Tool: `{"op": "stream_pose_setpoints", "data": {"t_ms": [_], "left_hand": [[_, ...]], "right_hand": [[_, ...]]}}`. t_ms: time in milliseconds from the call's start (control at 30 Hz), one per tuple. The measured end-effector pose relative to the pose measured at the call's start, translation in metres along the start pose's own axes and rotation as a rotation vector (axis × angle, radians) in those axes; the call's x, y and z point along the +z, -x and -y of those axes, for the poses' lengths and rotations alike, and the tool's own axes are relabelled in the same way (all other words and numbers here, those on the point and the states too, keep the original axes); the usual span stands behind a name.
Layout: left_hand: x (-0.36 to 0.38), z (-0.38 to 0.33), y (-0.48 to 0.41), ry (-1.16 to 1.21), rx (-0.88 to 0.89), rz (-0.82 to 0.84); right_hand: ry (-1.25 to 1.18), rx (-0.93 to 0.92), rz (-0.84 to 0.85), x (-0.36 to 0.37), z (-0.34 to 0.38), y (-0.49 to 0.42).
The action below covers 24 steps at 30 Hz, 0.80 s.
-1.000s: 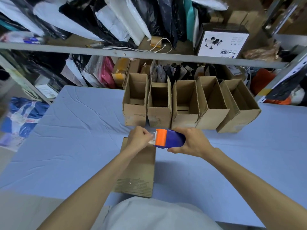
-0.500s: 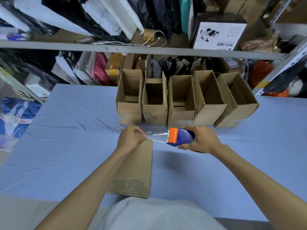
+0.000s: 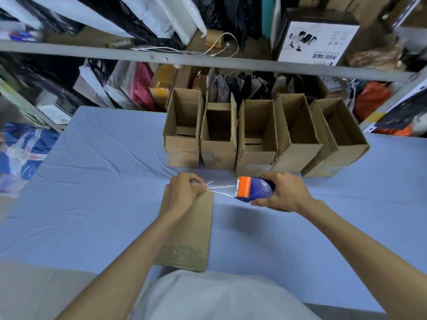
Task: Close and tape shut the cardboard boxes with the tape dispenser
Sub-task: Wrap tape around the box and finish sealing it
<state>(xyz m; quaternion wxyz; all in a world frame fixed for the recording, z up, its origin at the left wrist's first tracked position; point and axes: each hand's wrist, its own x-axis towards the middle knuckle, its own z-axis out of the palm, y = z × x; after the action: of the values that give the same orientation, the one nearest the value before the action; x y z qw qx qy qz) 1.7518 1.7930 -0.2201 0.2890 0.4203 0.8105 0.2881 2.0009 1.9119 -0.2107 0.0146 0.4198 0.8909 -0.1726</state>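
The dispenser (image 3: 253,189), blue with an orange front and a toothed blade, is gripped in the right hand (image 3: 285,192) with the fingers curled round its body. It's held just above the table (image 3: 92,192), right in front of the row of open boxes (image 3: 256,155) and off to the right of the flat box's far end.

A short run of clear tape (image 3: 223,190) is stretched from the orange front across to the left hand (image 3: 184,192), where the loose end is pinched between thumb and fingertips. Only the glinting edges of the tape can really be made out. The left hand is parked over the far end of the flat box (image 3: 191,229), which is laid lengthwise on the table close to the body. Whether the hand is actually touching the cardboard can't be told.

Five open boxes are lined up side by side, flaps up, with the two on the right tilted outward. Some faded print is seen on the front of the leftmost one, but it can't be read.

Writing-wise: a white box (image 3: 316,42) is stood on the shelf (image 3: 208,62) behind, with a black picture and a line of blue characters printed on its face. They're shown upside down and are too small to read. Cables (image 3: 215,48) are coiled beside it, and bags (image 3: 138,86) are stuffed in underneath.
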Motion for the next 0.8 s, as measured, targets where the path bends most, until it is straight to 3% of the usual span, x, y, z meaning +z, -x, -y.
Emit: {"op": "stream_pose_setpoints", "data": {"t_ms": [800], "left_hand": [[0.004, -0.009, 0.005, -0.244, -0.037, 0.078]], "right_hand": [[0.030, -0.017, 0.029, 0.018, -0.001, -0.005]]}}
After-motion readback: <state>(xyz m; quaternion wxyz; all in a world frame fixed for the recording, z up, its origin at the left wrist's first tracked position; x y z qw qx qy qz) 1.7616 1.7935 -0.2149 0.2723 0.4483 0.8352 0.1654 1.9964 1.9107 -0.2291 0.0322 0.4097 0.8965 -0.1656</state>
